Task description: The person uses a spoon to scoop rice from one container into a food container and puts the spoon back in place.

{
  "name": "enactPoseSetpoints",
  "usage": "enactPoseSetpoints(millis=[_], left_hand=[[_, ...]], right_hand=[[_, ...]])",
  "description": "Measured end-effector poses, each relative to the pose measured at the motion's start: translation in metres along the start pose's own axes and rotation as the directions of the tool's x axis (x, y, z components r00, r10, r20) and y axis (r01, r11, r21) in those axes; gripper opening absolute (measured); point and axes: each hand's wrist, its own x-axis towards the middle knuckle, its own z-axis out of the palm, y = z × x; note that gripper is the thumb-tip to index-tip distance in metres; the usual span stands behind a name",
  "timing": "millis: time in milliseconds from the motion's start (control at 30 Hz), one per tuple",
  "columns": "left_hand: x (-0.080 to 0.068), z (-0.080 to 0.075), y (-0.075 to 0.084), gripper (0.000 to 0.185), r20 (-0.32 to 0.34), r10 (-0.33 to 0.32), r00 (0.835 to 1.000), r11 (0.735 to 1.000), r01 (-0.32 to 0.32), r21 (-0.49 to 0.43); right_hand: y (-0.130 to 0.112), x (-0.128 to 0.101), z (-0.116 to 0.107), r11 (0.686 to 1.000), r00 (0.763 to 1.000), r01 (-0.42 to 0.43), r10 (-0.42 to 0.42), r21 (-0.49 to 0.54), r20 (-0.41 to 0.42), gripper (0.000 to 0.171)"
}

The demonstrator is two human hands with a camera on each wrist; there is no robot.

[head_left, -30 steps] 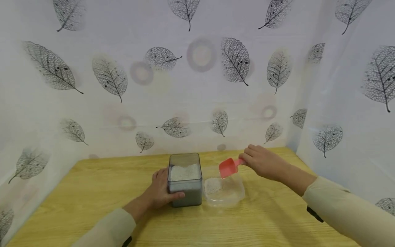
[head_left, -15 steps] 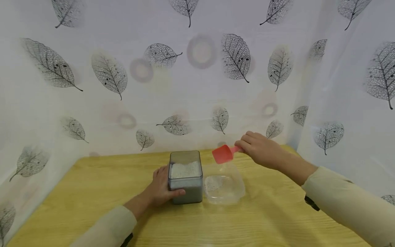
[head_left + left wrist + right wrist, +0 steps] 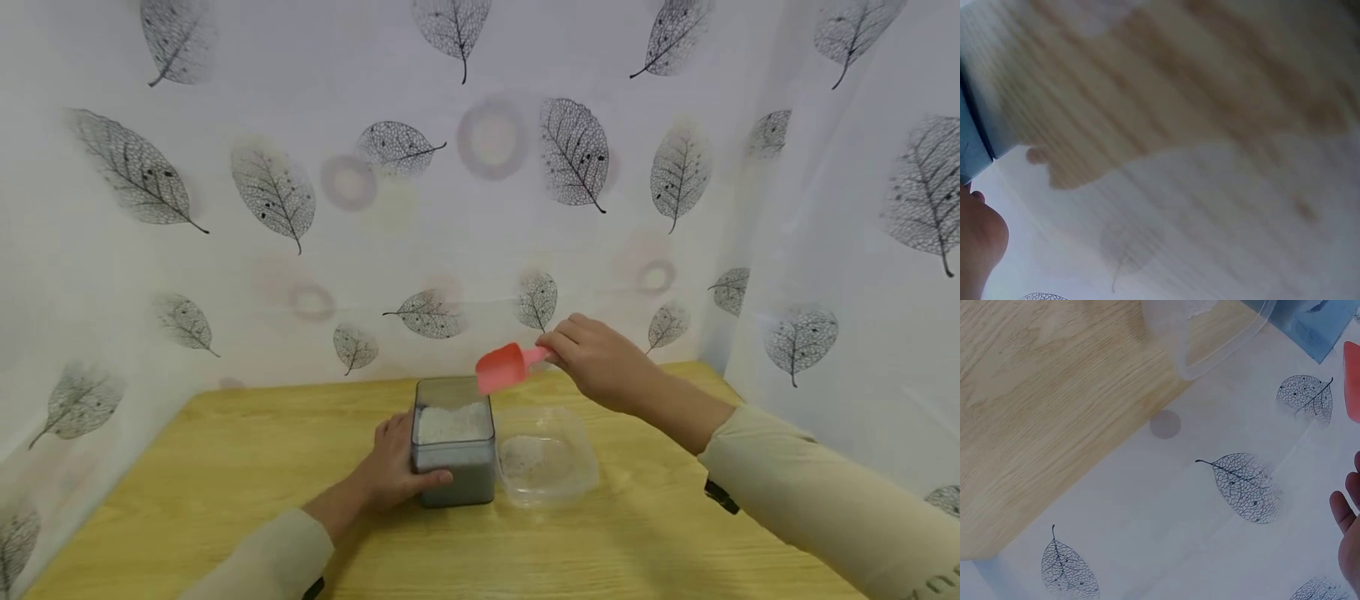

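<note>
Two sleeves, pale beige, entered from the near edge, one at 7 o'clock and one at 4 o'clock. Two hands in view. Left hand (image 3: 393,471) was wrapped round the near left side of the grey box (image 3: 454,442), thumb across its front face and fingers curled along its left wall; in the left wrist view only a blurred edge of the box (image 3: 974,144) and a bit of palm showed. One grey box, square and open-topped, filled partway with one mass of white grains (image 3: 452,422). One clear plastic tub (image 3: 546,457) stood touching or just beside the box at its 3 o'clock, with a thin scatter of white grains on its floor; the right wrist view caught its rim (image 3: 1210,344) from below the hand. Right hand (image 3: 600,363) was raised off the table, fingers curled and pinching the handle of one red scoop (image 3: 504,367). The scoop hung above the far right corner of the box, bowl pointing toward 9 o'clock; whether it carried grains could not be told. One table (image 3: 225,467), light yellow wood grain, ran back to 12 o'clock. White sheeting printed with grey skeleton leaves and faint rings closed off three sides (image 3: 300,125).
</note>
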Motion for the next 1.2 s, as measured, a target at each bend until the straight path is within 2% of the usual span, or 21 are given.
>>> enactPoseSetpoints(millis=[100,267,367,600,800,900,1200], left_hand=[[-0.001,0.0,0.001,0.106,0.007,0.0,1.0,1.0,0.0,0.003],[0.0,-0.001,0.002,0.106,-0.004,-0.005,1.0,1.0,0.005,0.005],[-0.001,-0.001,0.004,0.105,0.008,-0.015,1.0,1.0,0.015,0.005],[-0.001,-0.001,0.003,0.102,0.011,-0.027,1.0,1.0,0.027,0.005],[0.002,0.001,0.003,0.097,-0.004,0.003,1.0,1.0,-0.003,0.015],[0.003,0.001,0.003,0.098,0.001,-0.003,1.0,1.0,0.003,0.016],[0.001,0.001,0.002,0.101,-0.002,-0.014,1.0,1.0,0.014,0.011]], right_hand=[[-0.008,0.009,0.002,1.0,0.999,0.012,-0.012,0.003,0.031,0.054],[-0.02,0.024,0.006,1.0,0.996,0.015,-0.014,-0.006,0.091,0.025],[-0.028,0.031,0.01,1.0,0.988,0.026,-0.023,-0.017,0.153,0.017],[-0.042,0.043,0.017,0.995,0.963,0.056,-0.032,-0.081,0.267,0.02],[-0.047,0.045,0.02,0.993,0.956,0.056,-0.023,-0.104,0.293,0.023],[-0.05,0.045,0.022,0.993,0.949,0.058,-0.023,-0.104,0.313,0.023],[-0.063,0.041,0.033,0.998,0.902,0.025,0.005,-0.062,0.431,0.027]])
